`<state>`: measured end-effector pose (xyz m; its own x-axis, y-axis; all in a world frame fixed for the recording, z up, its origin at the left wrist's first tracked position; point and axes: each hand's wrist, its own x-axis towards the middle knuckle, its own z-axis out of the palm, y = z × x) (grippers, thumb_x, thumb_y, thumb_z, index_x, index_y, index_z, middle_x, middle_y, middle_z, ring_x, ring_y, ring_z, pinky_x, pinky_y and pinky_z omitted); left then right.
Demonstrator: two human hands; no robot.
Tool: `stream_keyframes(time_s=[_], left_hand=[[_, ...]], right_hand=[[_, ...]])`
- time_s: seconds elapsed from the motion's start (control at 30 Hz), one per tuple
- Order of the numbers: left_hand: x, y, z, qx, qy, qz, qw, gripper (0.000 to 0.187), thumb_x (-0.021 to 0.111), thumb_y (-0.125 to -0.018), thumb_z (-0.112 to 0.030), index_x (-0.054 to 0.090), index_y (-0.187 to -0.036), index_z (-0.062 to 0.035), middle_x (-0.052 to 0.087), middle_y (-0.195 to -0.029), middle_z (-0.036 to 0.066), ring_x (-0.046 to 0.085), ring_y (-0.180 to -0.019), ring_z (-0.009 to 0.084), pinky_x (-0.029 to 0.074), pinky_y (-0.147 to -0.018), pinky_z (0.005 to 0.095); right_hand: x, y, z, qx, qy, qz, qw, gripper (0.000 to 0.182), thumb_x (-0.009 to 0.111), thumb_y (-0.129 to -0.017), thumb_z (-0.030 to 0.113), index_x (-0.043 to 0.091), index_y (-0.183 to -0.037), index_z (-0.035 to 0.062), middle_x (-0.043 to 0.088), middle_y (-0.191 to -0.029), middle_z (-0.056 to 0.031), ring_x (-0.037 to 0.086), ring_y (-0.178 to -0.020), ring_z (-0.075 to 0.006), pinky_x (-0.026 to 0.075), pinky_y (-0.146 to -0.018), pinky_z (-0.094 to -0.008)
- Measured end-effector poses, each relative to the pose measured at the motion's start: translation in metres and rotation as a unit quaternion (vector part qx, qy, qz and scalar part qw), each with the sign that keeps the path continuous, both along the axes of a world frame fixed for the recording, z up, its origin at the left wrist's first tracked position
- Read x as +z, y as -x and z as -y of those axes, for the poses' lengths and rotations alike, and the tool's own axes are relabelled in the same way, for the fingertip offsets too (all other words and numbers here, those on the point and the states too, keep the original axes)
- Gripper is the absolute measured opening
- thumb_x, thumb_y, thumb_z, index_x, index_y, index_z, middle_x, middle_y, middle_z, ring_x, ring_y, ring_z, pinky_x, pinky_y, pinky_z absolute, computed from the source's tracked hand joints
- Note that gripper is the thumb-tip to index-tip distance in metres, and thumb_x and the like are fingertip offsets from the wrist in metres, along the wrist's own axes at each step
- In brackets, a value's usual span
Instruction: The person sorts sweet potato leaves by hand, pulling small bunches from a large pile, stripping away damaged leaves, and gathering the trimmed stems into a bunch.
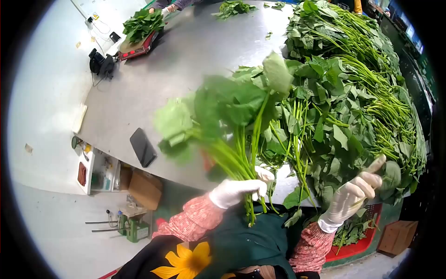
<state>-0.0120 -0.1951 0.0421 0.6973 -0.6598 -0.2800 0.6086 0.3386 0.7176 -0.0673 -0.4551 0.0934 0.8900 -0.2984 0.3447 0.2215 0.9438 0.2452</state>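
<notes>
My left hand [239,189], in a white glove, is closed around the stems of a bunch of leafy greens [223,111], held upright above the near edge of the metal table [153,88]. The leaves of the bunch are blurred. My right hand [355,193], also gloved, hovers at the near edge of a big heap of the same greens [353,88]; its index finger is stretched out and a thin stem seems pinched between thumb and fingers. The heap covers the right half of the table.
A black phone [142,147] lies near the table's left front edge. At the far left a red scale [137,46] carries a bundle of greens, with another person's hand [168,9] beside it. A red crate [357,242] stands below my right hand; cardboard boxes [145,188] sit on the floor.
</notes>
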Motion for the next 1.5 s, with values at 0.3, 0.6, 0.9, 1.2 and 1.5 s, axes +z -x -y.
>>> stream_keyframes(time_s=[0.3, 0.6, 0.9, 1.2, 1.5], left_hand=[[-0.049, 0.018, 0.014, -0.055, -0.032, -0.039, 0.997, 0.047, 0.068, -0.087, -0.013, 0.052, -0.129, -0.0025, 0.061, -0.115, 0.006, 0.056, -0.106, 0.0174, 0.045, -0.095, 0.0322], [-0.056, 0.027, 0.014, -0.153, 0.067, -0.094, 0.982, 0.039, 0.063, -0.088, -0.008, 0.054, -0.125, -0.0003, 0.062, -0.11, 0.009, 0.06, -0.101, 0.0195, 0.049, -0.087, 0.0325], [-0.043, 0.022, 0.018, -0.155, 0.081, -0.017, 0.984, 0.036, 0.064, -0.089, -0.012, 0.055, -0.122, -0.0003, 0.062, -0.105, 0.008, 0.06, -0.097, 0.0199, 0.049, -0.085, 0.0332], [-0.045, 0.022, 0.022, -0.121, 0.076, -0.033, 0.989, 0.036, 0.064, -0.089, -0.015, 0.055, -0.121, -0.0005, 0.062, -0.103, 0.008, 0.06, -0.096, 0.0199, 0.049, -0.084, 0.0332], [-0.048, 0.025, 0.025, -0.092, 0.075, -0.044, 0.992, 0.037, 0.064, -0.089, -0.018, 0.056, -0.12, -0.0007, 0.062, -0.101, 0.008, 0.06, -0.094, 0.0199, 0.049, -0.082, 0.0333]], right_hand=[[0.009, -0.02, -0.078, -0.32, 0.796, -0.07, 0.508, 0.021, 0.057, -0.096, 0.008, 0.065, -0.113, -0.0017, 0.069, -0.076, -0.0085, 0.056, -0.049, -0.0093, 0.047, -0.051, -0.0209], [0.012, -0.015, -0.074, -0.345, 0.816, -0.129, 0.446, 0.019, 0.059, -0.092, 0.003, 0.068, -0.109, 0.0025, 0.066, -0.069, -0.0068, 0.056, -0.043, -0.0095, 0.046, -0.047, -0.0243], [0.02, -0.012, -0.09, -0.407, 0.854, -0.134, 0.294, 0.023, 0.077, -0.077, 0.025, 0.067, -0.089, 0.0095, 0.062, -0.073, -0.0054, 0.057, -0.058, -0.0252, 0.045, -0.054, -0.0337], [0.002, -0.013, -0.093, -0.408, 0.828, -0.201, 0.327, 0.027, 0.076, -0.073, 0.024, 0.057, -0.082, 0.0075, 0.055, -0.069, -0.0083, 0.054, -0.051, -0.026, 0.044, -0.049, -0.0356], [-0.017, -0.01, -0.097, -0.46, 0.782, -0.177, 0.381, 0.016, 0.072, -0.069, 0.011, 0.068, -0.085, 0.0123, 0.063, -0.077, -0.0046, 0.058, -0.057, -0.0239, 0.047, -0.052, -0.0356]])
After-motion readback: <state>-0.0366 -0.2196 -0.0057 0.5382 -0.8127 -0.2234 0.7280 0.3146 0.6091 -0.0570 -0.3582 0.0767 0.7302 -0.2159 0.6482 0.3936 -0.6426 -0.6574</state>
